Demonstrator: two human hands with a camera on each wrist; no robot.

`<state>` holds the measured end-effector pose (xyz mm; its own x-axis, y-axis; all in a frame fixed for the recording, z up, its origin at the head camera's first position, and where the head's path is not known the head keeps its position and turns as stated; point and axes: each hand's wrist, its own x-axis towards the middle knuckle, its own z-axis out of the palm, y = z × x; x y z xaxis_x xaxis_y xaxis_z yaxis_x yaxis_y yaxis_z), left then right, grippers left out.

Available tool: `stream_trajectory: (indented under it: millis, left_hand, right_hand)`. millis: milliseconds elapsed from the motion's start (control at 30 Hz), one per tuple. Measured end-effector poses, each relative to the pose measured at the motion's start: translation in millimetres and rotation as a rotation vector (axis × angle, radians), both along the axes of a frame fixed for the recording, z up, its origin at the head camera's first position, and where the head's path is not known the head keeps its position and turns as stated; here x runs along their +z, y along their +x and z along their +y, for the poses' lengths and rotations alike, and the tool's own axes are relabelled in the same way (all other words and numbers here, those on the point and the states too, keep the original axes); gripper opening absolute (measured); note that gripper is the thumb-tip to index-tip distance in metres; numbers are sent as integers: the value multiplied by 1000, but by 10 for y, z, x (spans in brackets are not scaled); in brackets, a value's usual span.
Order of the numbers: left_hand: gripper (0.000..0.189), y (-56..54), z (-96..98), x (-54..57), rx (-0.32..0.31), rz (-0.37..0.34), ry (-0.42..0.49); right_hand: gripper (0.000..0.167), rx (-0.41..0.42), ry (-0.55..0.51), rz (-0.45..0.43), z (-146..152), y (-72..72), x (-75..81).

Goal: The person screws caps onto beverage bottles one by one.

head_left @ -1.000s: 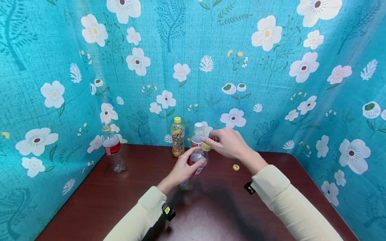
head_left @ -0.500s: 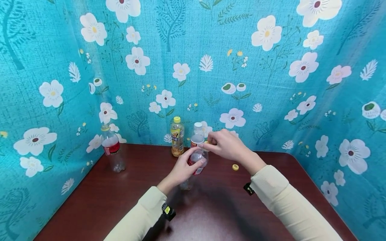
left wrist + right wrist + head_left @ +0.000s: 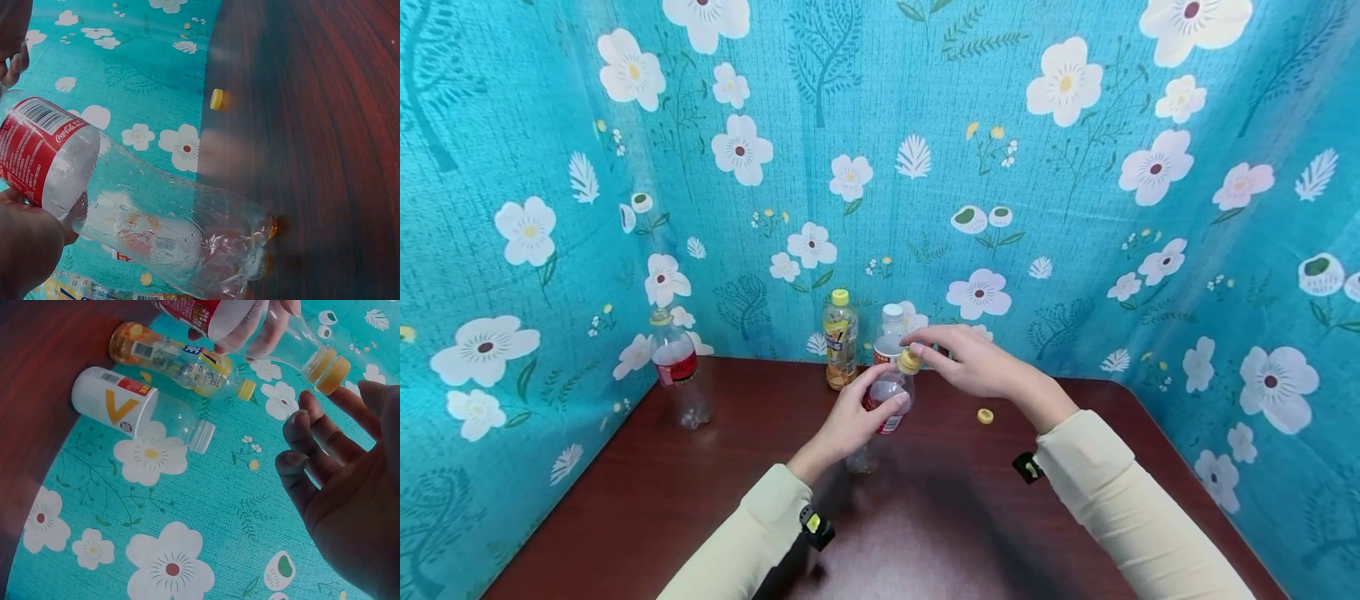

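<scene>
My left hand [image 3: 850,421] grips a clear plastic Coca-Cola bottle [image 3: 156,206] around its red label, and the bottle stands on the table, leaning a little to the right. On its mouth sits a yellow-orange cap [image 3: 334,376]. My right hand [image 3: 973,362] is at that cap, index finger over its top and thumb beside it. In the right wrist view its other fingers [image 3: 319,434] hang loosely bent below the cap, holding nothing.
Behind the hands stand a bottle with a yellow cap [image 3: 841,342] and a white-capped bottle [image 3: 112,400]. Another red-labelled bottle [image 3: 681,367] stands at the table's left edge. A loose yellow cap [image 3: 985,416] lies right of the hands. Flowered blue cloth [image 3: 1075,250] surrounds the table.
The right hand's curled fingers have loosened and spread over the cap, leaving more of it visible. The left hand keeps its grip on the bottle, with hardly any movement.
</scene>
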<state>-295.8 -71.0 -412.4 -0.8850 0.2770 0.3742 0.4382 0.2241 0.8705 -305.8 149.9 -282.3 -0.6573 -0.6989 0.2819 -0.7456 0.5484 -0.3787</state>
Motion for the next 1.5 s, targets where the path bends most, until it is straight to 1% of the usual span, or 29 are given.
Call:
stream_trajectory:
  millis: [133, 233, 300, 367, 500, 567, 600, 633, 667, 767, 800, 833, 867, 933, 1000, 1067, 1133, 1167, 1200, 1267, 1300, 1367, 1433, 1500]
  left_hand:
    - [52, -3, -1, 4, 3, 0, -12]
    - [52, 0, 0, -7, 0, -3, -12]
    - [52, 5, 1, -17, -3, -5, -11]
    - [52, 11, 1, -23, -5, -5, -10]
    - [51, 12, 7, -25, -14, -2, -1]
    - [51, 10, 11, -23, -17, -11, 11]
    - [52, 35, 16, 13, -15, -23, 13]
    - [52, 67, 17, 57, -14, -30, 16]
    - [52, 102, 17, 102, -14, -39, 19]
    - [52, 208, 17, 242, -7, -60, 24]
    - [52, 241, 14, 281, -6, -59, 24]
    - [51, 247, 11, 289, -6, -56, 26]
    - [51, 245, 11, 288, -6, -56, 28]
    - [51, 239, 12, 279, -10, -57, 32]
    - [50, 235, 17, 269, -14, -57, 31]
    - [50, 237, 26, 262, -16, -59, 27]
    - [51, 242, 37, 257, -10, -62, 21]
    - [51, 243, 42, 254, -8, -63, 19]
    - [52, 244, 46, 252, -6, -64, 18]
    - [52, 243, 54, 252, -6, -58, 17]
    - [52, 242, 56, 255, -6, -57, 18]
    - [52, 239, 57, 259, -10, -52, 22]
    - [51, 238, 51, 264, -14, -48, 23]
    - [52, 236, 44, 267, -16, -49, 21]
  right_hand:
    - [33, 34, 12, -8, -9, -13, 5]
    - [28, 20, 12, 23, -38, -15, -8]
    - [22, -22, 11, 67, -70, -15, -22]
    - [21, -87, 21, 130, -106, -6, -36]
    - [41, -233, 64, 259, -163, 2, -67]
    - [47, -272, 71, 279, -165, 2, -69]
    - [49, -281, 69, 277, -156, 0, -67]
    - [50, -276, 65, 260, -141, -1, -57]
    - [47, -258, 56, 232, -123, -1, -40]
    - [29, -153, 36, 117, -64, -1, 21]
    - [26, -112, 40, 80, -45, -1, 37]
    - [27, -69, 45, 44, -32, 0, 52]
    - [32, -30, 51, 19, -23, -1, 59]
    - [37, 29, 60, -6, -16, -11, 54]
    - [36, 62, 51, -2, -21, -29, 31]
    - [29, 70, 28, 27, -34, -50, -3]
    - [19, 46, 5, 73, -57, -58, -32]
    - [16, 17, 2, 103, -71, -61, -48]
    - [19, -21, 4, 140, -82, -56, -59]
    - [32, -113, 27, 221, -107, -49, -77]
    - [39, -157, 43, 253, -114, -37, -75]
    - [46, -220, 73, 295, -114, -26, -69]
    - [45, -234, 81, 294, -97, -16, -46]
    - [39, -195, 65, 239, -63, -10, -13]
